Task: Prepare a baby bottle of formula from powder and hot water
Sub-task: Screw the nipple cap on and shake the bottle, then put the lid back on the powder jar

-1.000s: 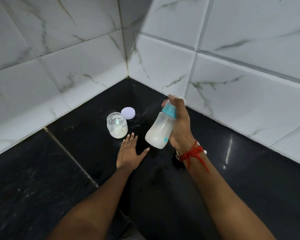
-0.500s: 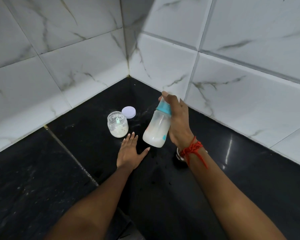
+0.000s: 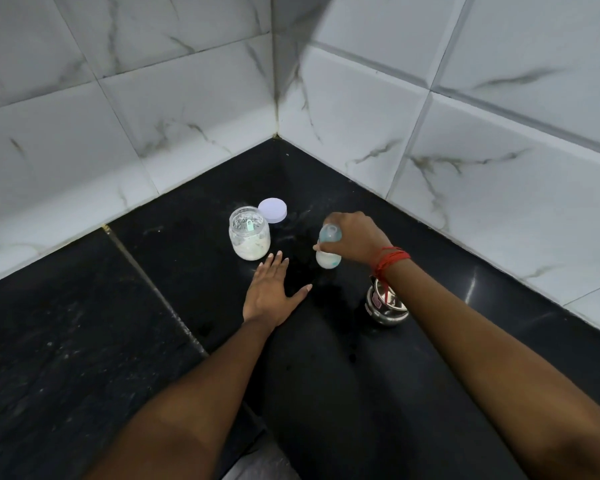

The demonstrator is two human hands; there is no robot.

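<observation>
A baby bottle (image 3: 328,259) with a teal collar and white liquid inside stands upright on the black counter (image 3: 84,341). My right hand (image 3: 355,237) grips it from above around the collar. My left hand (image 3: 269,292) rests flat on the counter with straight fingers, just left of the bottle. An open glass jar (image 3: 249,239) holding white powder and a small scoop stands beyond my left fingertips. Its pale lilac lid (image 3: 273,210) lies behind it.
A small steel pot (image 3: 385,303) sits on the counter under my right wrist. White marble-look tiled walls (image 3: 187,98) meet in a corner behind the jar. Dark wet patches mark the counter between my hands.
My right hand has lowered the bottle from mid-air down onto the counter, now upright. The steel pot has come into view under the wrist. My left hand has stayed flat.
</observation>
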